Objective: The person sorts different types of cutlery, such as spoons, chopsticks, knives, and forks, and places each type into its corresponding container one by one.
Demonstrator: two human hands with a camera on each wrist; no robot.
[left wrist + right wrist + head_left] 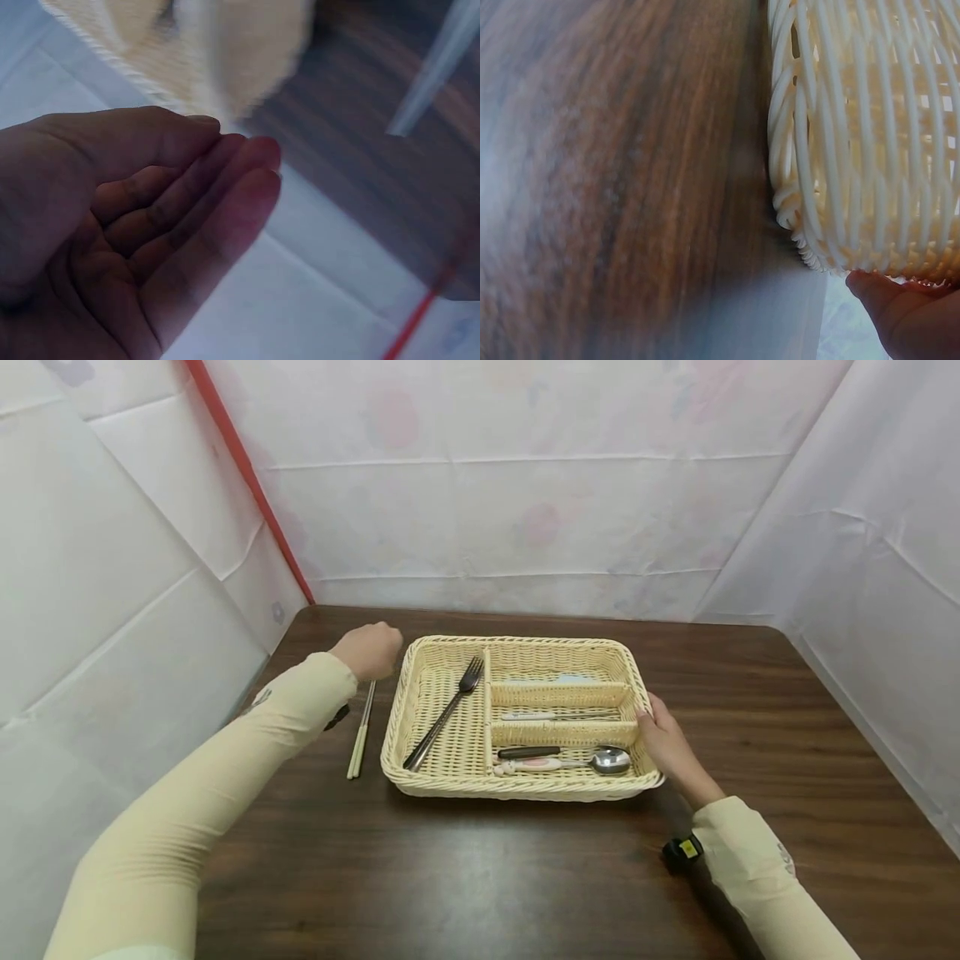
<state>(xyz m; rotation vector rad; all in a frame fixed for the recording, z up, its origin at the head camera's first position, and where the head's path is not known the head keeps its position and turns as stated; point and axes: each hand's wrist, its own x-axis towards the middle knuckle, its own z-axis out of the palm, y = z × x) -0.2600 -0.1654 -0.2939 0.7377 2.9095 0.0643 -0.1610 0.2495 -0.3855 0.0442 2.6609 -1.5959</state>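
A cream woven cutlery basket [450, 789] with several compartments sits on the table. My right hand [667, 745] grips its right-hand rim, thumb at the top edge; in the right wrist view the thumb [889, 300] is against the wickerwork [870, 150]. Off the basket's left side, my left hand [369, 650] hovers in the air. Its fingers [195, 247] bend loosely in the left wrist view and hold nothing. Below that hand, a pair of chopsticks [362, 735] lies on the tabletop. Forks [446, 714] lie slanted in the large left compartment.
In the front right compartment are a spoon [611, 760] and a dark-handled utensil [528, 752]. The middle compartment holds a white-handled utensil [527, 716]; pale items [573, 678] show in the back one. White sheeting [525, 510] hangs behind the wooden table [480, 877].
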